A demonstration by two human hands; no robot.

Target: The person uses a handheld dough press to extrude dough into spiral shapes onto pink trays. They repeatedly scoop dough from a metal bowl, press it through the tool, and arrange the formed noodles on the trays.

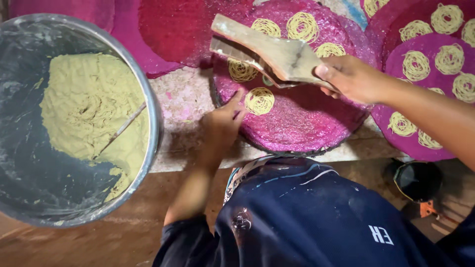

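Yellow dough fills the big round metal basin [148, 94] beside the open left hand [222, 123], while the right hand [351, 76] grips a wooden press [267, 52].

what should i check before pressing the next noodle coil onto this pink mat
1. Right hand grips the wooden press: ok.
2. Press is over the round pink mat: ok.
3. Left hand steadies the mat, fingertips beside a noodle coil: ok.
4. Bare space on the mat for another coil: ok, the lower half is bare.
5. Dough left inside the press: cannot tell.
6. Dough in the metal basin for refilling: ok, a yellow dough heap remains.
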